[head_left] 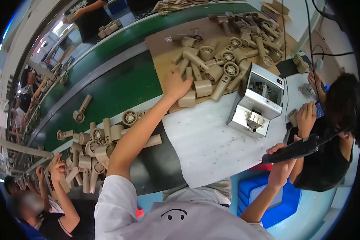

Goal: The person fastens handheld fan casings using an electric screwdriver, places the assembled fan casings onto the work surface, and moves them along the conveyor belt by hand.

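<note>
Your right hand (281,171) grasps the black screwdriver (294,150), its tip directed toward the white sheet (204,148); your left hand (177,85) is at the near-left edge of the pile of beige fan housings (213,73) on brown cardboard (159,46); you cannot tell whether its fingers close on 1 housing; the metal machine (260,100) stands right of that pile; a 2nd housing pile (94,147) lies beside your left forearm.

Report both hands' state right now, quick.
Left hand: at the pile of beige parts; fingertips partly hidden, so can't tell if it grips one.
Right hand: closed, holding the black handheld tool.
</note>
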Available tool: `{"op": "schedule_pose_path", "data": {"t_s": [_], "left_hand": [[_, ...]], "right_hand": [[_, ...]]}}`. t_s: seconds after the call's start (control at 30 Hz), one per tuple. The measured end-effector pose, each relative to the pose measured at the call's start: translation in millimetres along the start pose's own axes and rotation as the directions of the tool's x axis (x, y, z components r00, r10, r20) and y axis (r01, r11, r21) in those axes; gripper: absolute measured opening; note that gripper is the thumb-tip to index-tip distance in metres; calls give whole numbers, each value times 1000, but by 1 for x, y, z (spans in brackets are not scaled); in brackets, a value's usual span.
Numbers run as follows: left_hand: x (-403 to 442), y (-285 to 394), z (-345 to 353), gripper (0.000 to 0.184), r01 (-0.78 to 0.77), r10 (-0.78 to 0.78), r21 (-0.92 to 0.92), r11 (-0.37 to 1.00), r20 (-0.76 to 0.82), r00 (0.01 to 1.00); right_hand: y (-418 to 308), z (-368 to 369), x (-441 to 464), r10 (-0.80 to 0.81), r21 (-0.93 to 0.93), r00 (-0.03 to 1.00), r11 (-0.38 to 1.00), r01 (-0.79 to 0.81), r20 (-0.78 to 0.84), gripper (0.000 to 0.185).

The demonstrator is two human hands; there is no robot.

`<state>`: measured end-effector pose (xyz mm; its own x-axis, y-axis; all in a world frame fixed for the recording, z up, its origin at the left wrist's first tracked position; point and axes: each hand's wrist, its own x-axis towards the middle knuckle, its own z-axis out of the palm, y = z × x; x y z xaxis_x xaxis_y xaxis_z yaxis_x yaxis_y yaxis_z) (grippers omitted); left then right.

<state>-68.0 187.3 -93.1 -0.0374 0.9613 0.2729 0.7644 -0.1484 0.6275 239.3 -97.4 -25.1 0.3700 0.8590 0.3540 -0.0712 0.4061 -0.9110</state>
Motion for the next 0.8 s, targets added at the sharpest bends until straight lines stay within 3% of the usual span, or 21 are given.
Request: {"op": "schedule_pose_path", "data": {"t_s": [0.1, 0.17, 0.2, 0.33, 0.4, 0.5, 0.53, 0.6, 0.63, 0.67, 0.7, 0.73, 0.77, 0.8], "left_hand": [[-2, 0, -16, 56, 16, -19, 111, 994, 29, 999], [-1, 7, -35, 53, 118, -127, 67, 991, 160, 979], [-2, 2, -38, 51, 57, -73, 99, 993, 167, 983], [-7, 3, -42, 50, 27, -47, 146, 989, 135, 990], [3, -3, -35, 46, -87, 70, 213, 973, 83, 994], [20, -14, -26, 37, -102, 74, 229, 968, 127, 989], [20, -19, -20, 34, -128, 116, 176, 976, 78, 990], [34, -29, -10, 31, -190, 203, 119, 975, -117, 972], [31, -13, -20, 35, -163, 173, 77, 984, -165, 971], [38, -20, -19, 33, -188, 244, 192, 963, -332, 911], [44, -13, -29, 41, -124, 132, 48, 991, -315, 940], [62, -34, -24, 37, -116, 63, -149, 982, -321, 945], [56, -12, -29, 29, -206, -8, -518, 830, -380, 925], [62, -9, -36, 22, -220, -52, -595, 773, -405, 913]], "right_hand": [[1, -9, -5, 47, -12, 998, 999, -47, 35, 81], [6, -20, -8, 2, 67, 997, 998, -7, 81, 78], [6, -19, -9, 8, 82, 1000, 997, -10, 29, 83], [5, -22, -10, -19, 22, 996, 1000, 17, 91, 80], [1, -19, -6, -14, 36, 994, 999, 10, 104, 82], [-3, -6, -6, 16, 62, 997, 998, -21, 77, 88], [-7, -7, -11, 37, 63, 998, 997, -40, 50, 91], [5, -24, -12, 49, 159, 991, 985, -68, 124, 79], [16, -36, -13, 80, 203, 982, 972, -115, 170, 75], [-5, -9, -7, 210, 107, 976, 973, -203, -63, 74], [0, -5, -1, 66, 96, 994, 993, -75, 91, 72], [2, -1, 2, 67, 108, 994, 991, -76, 89, 77], [2, -2, 4, 100, 79, 991, 991, -107, 85, 83], [0, -4, 8, 126, 100, 988, 986, -134, 88, 86]]}}
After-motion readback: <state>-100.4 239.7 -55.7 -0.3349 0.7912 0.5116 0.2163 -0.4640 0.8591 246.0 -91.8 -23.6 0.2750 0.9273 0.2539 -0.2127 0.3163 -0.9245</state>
